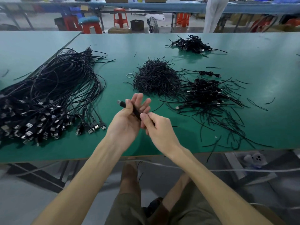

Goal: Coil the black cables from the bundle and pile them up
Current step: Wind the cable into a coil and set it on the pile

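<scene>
Forearms reach over the bench (113, 143) edge, both grips on one coiled cable (135, 111).
My left grip (128, 121) clamps it under the thumb, plug pointing left; my right grip (159, 129) pinches its near end. Uncoiled bundle (48, 98) lies left, coiled pile (204, 93) right.

Logged bundle of black cables (53, 95) sprawled loose at left of table (113, 143), metal plugs (95, 127) fanned toward near edge. Found one cable (135, 111) coiled tight, gripped in left hand (128, 122), lower end pinched by right hand (158, 129). Noted pile of coiled cables (204, 95) at right, second pile (193, 43) farther back.
</scene>
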